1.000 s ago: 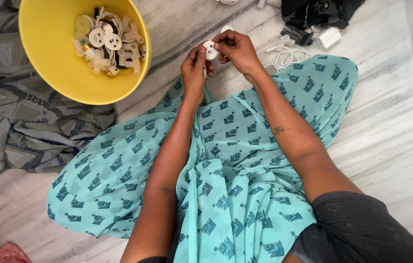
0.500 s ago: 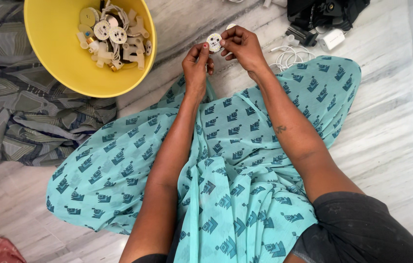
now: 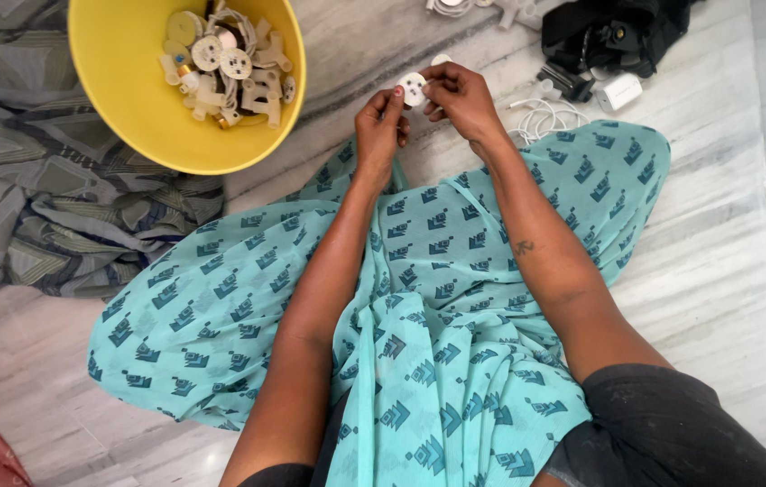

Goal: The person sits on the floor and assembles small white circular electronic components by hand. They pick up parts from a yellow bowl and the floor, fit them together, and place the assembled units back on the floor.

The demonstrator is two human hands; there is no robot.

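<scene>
Above your lap, both hands pinch 1 small white round disc (image 3: 413,88): left hand (image 3: 379,122) grip closed on its left edge, right hand (image 3: 462,97) closed on its right, steadying it face-up. Yellow bowl (image 3: 130,99) of similar parts sits close at left.

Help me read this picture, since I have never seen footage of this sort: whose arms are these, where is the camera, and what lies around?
There is no machine here. A camera worn on a person's head looks down at their own two bare arms. The person sits on a pale marble floor with turquoise patterned cloth over the lap. The left hand and right hand together pinch a small round white disc between the fingertips. To the left stands a yellow bowl holding more small white and cream parts, on grey patterned fabric. Farther off lie coiled white cables, a white adapter and a black bag.
</scene>
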